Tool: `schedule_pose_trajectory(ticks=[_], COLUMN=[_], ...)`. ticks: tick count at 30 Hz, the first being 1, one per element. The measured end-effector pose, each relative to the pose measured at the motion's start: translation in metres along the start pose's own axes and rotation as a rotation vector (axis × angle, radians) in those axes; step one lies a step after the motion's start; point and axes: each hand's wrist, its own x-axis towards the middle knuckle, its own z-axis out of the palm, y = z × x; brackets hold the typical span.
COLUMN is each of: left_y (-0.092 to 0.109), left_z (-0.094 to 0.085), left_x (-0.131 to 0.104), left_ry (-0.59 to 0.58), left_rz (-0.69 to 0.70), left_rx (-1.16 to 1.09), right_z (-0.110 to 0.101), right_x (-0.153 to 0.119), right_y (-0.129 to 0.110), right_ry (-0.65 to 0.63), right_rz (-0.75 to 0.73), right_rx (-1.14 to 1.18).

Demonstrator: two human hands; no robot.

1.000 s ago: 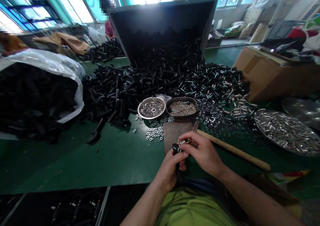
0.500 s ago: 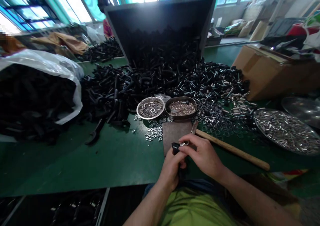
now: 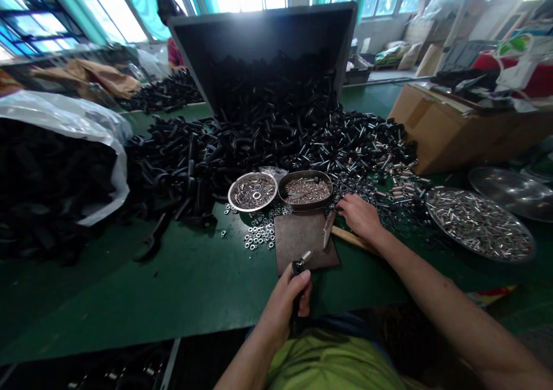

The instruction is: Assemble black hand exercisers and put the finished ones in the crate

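Note:
My left hand [image 3: 290, 292] is closed around a black handle part, with a metal spring [image 3: 306, 257] sticking up from its top end. Just beyond it lies a flat metal plate [image 3: 298, 240] with a small metal tool [image 3: 328, 228] across its right side. My right hand [image 3: 359, 216] reaches over the wooden handle [image 3: 354, 239] to the near edge of the pile of rings [image 3: 345, 187]. Its fingers are bent together, and what they hold, if anything, is too small to make out.
A round dish [image 3: 232, 199] and an oval tin [image 3: 305, 207] of small parts stand behind the plate. Black parts spill from a grey bin [image 3: 349, 44]. A tray of pins [image 3: 479, 223] and a cardboard box [image 3: 436, 131] are right; a plastic bag [image 3: 121, 177] is left.
My right hand has left the spring and moved forward and right to the rings. My left hand still holds the black part, slightly lower. The view has shifted a little.

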Motion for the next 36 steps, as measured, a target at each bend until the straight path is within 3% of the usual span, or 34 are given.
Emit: schedule_pose_trajectory(ticks=[3, 5, 8, 11, 13, 18, 22, 25, 27, 31, 33, 36], left_y=[0.004, 0.008, 0.015, 0.021, 0.022, 0.013, 0.006, 0.008, 0.011, 0.014, 0.014, 0.016], left_z=[-0.005, -0.007, -0.004, 0.004, 0.01, 0.016, 0.011, 0.007, 0.006, 0.0, -0.002, -0.006], left_x=[0.005, 0.01, 0.017, 0.023, 0.026, 0.024, 0.02, 0.017, 0.015, 0.016, 0.019, 0.024], left_ry=[0.025, 0.059, 0.097, 0.055, 0.011, 0.004, 0.099, 0.089, 0.026, -0.02, 0.003, 0.047], left_rz=[0.048, 0.074, 0.046, -0.036, -0.065, -0.014, 0.064, 0.067, 0.016, -0.058, -0.051, -0.072], left_rx=[0.072, 0.093, 0.018, -0.137, -0.193, -0.125, 0.057, 0.124, 0.082, -0.12, -0.214, -0.357], right_z=[0.001, -0.002, -0.009, -0.013, -0.011, 0.003, 0.005, 0.001, -0.004, -0.015, -0.019, -0.025], right_x=[0.006, 0.003, -0.014, -0.041, -0.056, -0.068, -0.07, -0.067, -0.055, -0.014, 0.005, 0.017], right_y=[0.007, 0.0, -0.03, -0.071, -0.095, -0.117, -0.118, -0.109, -0.091, -0.03, -0.002, 0.015], right_ry=[0.014, 0.026, -0.018, -0.174, -0.265, -0.188, -0.183, -0.289, -0.283, 0.079, 0.036, -0.038], right_rz=[-0.003, -0.011, -0.055, -0.08, -0.061, -0.032, -0.03, -0.109, -0.167, -0.114, -0.101, -0.123], right_rx=[0.042, 0.114, 0.329, 0.661, 0.755, 0.496, 0.526, 0.609, 0.534, -0.075, -0.328, -0.422])
